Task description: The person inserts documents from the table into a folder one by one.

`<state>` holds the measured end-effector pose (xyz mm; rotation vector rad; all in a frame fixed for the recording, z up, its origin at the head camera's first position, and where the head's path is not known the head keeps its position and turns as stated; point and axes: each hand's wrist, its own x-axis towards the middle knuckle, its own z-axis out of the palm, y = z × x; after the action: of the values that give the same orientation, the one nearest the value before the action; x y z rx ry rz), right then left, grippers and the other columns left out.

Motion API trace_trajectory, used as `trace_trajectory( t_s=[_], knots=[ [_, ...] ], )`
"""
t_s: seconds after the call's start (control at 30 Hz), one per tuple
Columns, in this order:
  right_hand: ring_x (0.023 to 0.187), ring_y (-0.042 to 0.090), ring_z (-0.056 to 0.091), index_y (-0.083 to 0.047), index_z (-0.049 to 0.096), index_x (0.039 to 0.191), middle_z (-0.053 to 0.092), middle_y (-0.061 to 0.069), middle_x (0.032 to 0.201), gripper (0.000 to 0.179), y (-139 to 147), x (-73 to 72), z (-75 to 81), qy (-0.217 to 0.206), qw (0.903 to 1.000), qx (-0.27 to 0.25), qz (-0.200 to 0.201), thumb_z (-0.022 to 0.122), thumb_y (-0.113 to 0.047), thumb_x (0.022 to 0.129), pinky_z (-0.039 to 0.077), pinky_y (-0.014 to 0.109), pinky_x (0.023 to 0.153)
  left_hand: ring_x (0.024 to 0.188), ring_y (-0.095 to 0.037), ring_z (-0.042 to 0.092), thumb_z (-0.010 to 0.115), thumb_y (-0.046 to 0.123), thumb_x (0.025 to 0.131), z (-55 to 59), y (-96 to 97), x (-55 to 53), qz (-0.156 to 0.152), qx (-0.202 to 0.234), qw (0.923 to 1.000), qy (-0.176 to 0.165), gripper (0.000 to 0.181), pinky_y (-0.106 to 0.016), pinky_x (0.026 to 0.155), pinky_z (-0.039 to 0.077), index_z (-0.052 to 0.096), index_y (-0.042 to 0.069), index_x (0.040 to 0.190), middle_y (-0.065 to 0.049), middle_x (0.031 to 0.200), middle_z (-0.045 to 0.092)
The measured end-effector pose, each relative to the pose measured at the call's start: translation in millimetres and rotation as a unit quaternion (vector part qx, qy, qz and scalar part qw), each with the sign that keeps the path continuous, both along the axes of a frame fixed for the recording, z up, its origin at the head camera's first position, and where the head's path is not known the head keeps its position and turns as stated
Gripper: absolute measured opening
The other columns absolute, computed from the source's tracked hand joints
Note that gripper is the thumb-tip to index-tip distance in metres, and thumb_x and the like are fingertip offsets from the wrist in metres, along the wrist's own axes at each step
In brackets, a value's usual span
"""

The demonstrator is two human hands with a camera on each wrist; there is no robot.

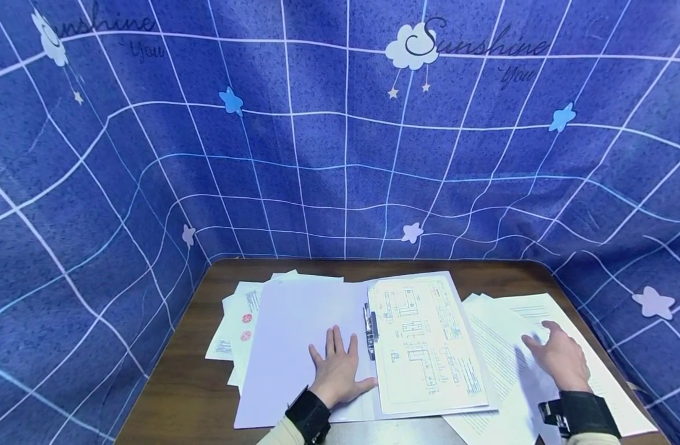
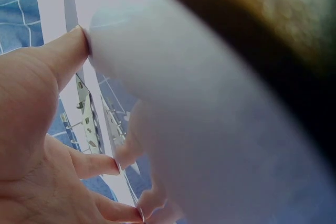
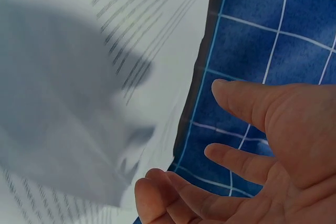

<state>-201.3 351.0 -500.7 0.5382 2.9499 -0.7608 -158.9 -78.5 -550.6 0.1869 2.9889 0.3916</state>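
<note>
An open pale lilac folder point(image 1: 284, 346) lies in the middle of the table. My left hand point(image 1: 337, 374) rests spread on its left cover, thumb reaching to the edge of the clipped sheets. A metal clip point(image 1: 370, 332) at the folder's spine holds a sheet of technical drawings point(image 1: 403, 371) on the right side. To the right, my right hand point(image 1: 562, 358) hovers over loose printed papers point(image 1: 496, 352), casting a shadow on them. In the right wrist view its fingers are loosely bent, with nothing between them and the thumb.
More loose papers point(image 1: 222, 340), some with red stamps, stick out from under the folder's left side. The brown table point(image 1: 173, 371) is bordered at the back and sides by a blue gridded curtain point(image 1: 318, 154).
</note>
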Motion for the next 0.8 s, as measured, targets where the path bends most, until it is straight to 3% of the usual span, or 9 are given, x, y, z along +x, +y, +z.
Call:
trace_trajectory(
  t_s=[0.5,0.8],
  knots=[
    [0.121,0.07,0.04,0.003,0.034,0.147,0.036,0.045,0.143,0.079,29.9,15.5,-8.9,-0.021,0.9994,0.008,-0.028,0.065,-0.047,0.095,0.047,0.07,0.079,0.151,-0.053,0.016,0.072,0.074,0.078,1.8,0.1,0.9,-0.003,-0.003,1.0,-0.002,0.106,-0.086,0.105,0.012,0.045,0.005,0.154,-0.036,0.162,0.02],
    [0.123,0.07,0.038,0.001,0.032,0.149,0.034,0.046,0.144,0.082,29.7,13.9,-11.1,-0.037,0.9983,0.009,-0.045,0.067,-0.047,0.093,0.045,0.072,0.085,0.15,-0.054,0.017,0.073,0.073,0.078,1.6,-1.0,1.5,-0.007,0.001,0.9999,0.011,0.106,-0.086,0.104,0.014,0.046,0.003,0.153,-0.038,0.161,0.021]
  ],
)
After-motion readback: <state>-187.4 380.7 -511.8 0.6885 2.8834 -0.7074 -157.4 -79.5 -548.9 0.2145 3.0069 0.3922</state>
